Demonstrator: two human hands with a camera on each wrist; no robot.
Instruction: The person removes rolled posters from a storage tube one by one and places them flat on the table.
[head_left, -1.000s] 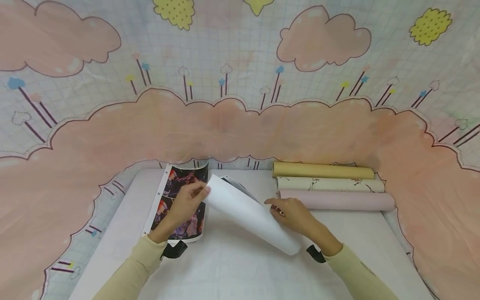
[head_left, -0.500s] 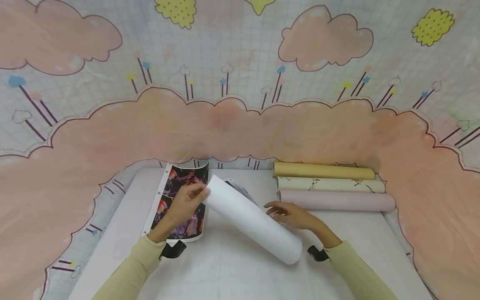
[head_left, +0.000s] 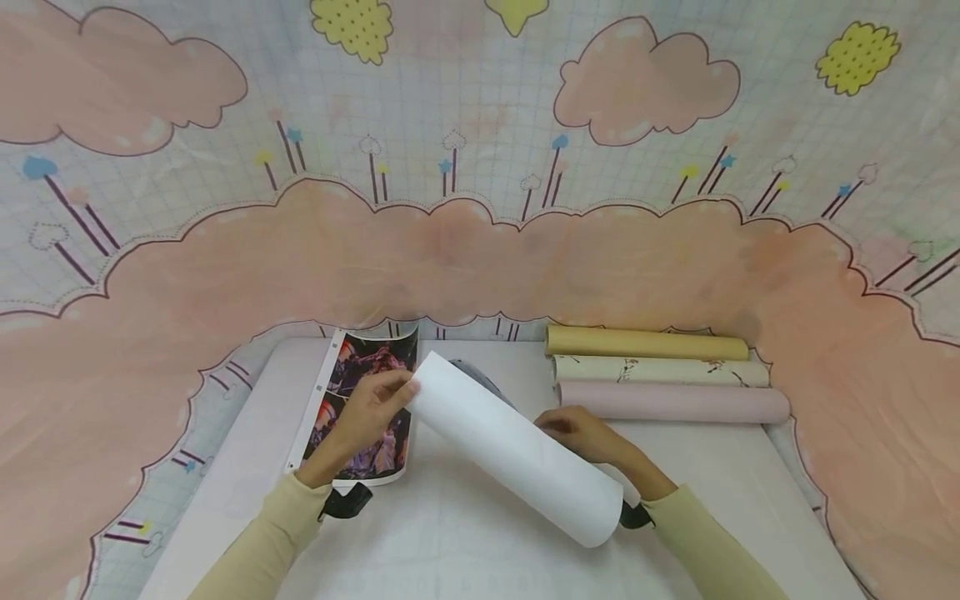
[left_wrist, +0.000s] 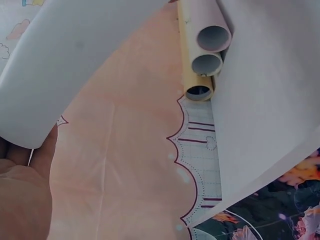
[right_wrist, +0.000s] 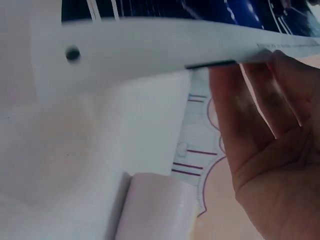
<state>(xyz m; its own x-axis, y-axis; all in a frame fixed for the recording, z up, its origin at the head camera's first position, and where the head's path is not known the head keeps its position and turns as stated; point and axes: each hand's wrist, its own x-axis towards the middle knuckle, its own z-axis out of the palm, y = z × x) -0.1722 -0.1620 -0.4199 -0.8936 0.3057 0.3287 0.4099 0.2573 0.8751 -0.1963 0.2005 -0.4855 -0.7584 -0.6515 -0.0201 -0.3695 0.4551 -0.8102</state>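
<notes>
A curled poster [head_left: 517,454], white on its back, slants above the table from upper left to lower right. My left hand [head_left: 375,404] pinches its upper left end between thumb and fingers; in the left wrist view that hand [left_wrist: 25,200] is partly behind the paper. My right hand [head_left: 588,433] is at the poster's far long edge, its fingertips hidden behind the roll in the head view. In the right wrist view the right hand [right_wrist: 280,150] pinches the white margin of the poster [right_wrist: 140,50], whose dark blue printed side shows there.
On the left of the white table [head_left: 450,542] lies another printed poster [head_left: 375,354], dark with orange and purple, partly under my left forearm. Gold [head_left: 645,342], flower-patterned [head_left: 675,371] and pale pink [head_left: 690,402] paper rolls lie side by side at the back right.
The poster's lower right end has swung down and to the right, and the sheet curls more fully. My right hand has moved slightly down along its far edge; the left hand stays put.
</notes>
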